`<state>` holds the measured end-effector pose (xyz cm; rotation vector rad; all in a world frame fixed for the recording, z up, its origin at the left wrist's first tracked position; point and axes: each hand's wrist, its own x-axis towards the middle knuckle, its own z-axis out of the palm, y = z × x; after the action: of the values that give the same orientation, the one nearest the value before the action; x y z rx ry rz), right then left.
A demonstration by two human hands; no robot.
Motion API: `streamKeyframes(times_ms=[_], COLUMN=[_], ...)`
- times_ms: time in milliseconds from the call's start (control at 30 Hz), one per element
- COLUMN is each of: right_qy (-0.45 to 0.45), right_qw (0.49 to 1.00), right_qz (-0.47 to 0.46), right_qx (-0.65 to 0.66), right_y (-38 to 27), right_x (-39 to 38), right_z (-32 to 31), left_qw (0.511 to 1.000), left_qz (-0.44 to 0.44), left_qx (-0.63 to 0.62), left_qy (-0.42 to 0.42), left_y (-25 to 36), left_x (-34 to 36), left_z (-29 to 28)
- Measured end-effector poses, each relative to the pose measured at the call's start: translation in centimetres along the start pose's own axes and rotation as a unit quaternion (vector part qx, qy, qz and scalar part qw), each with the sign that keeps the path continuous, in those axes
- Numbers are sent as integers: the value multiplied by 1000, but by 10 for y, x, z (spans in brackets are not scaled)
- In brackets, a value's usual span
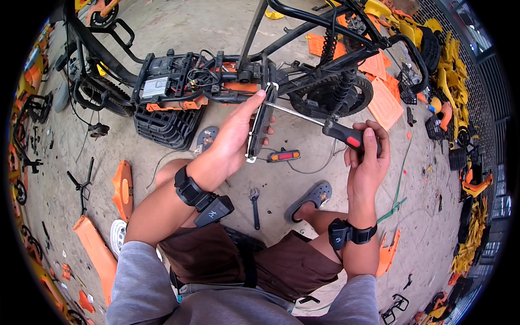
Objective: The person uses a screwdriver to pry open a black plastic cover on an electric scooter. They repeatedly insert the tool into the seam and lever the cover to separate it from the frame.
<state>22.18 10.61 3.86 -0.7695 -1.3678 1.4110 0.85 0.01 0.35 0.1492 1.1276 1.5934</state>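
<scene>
My left hand [234, 130] is wrapped round a narrow black part with a white edge [259, 127], held upright before the bike frame; I cannot make out exactly what it is. In my right hand [369, 154] is a screwdriver [342, 132] with a black and red handle. Its metal shaft points left, and the tip reaches the black part close to my left thumb. Behind both hands stands the stripped black frame [292, 38] of an electric bike, with a battery or control unit [157, 85] and loose wiring in its middle.
On the concrete floor lie an adjustable wrench [254, 208], a red and orange light [283, 156] on a cable, and orange panels [123, 189]. The rear wheel [341, 97] is at the far right. Yellow parts [455, 81] are piled along the right wall.
</scene>
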Motion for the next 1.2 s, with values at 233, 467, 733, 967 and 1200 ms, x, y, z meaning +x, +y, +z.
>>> streamKeyframes(times_ms=[233,467,733,967,1200], right_qy=[-18,1,2,21,9], right_qw=[994,1000,993,1000,991], right_qz=[-106,-9,-115,-8,-118], right_qx=[-26,-21,-35,-22,-62], right_y=[14,1,10,3,14], right_x=[3,-1,0,-3,5], right_z=[-2,0,2,0,-3], left_qw=[1000,1000,1000,1000,1000], left_qz=[-18,-14,-25,-24,-28], left_qx=[-11,3,-8,-3,-6], left_qy=[9,6,7,4,-1], left_y=[-1,-2,-1,-1,0], left_x=[1,0,1,1,1], left_z=[2,2,2,1,1])
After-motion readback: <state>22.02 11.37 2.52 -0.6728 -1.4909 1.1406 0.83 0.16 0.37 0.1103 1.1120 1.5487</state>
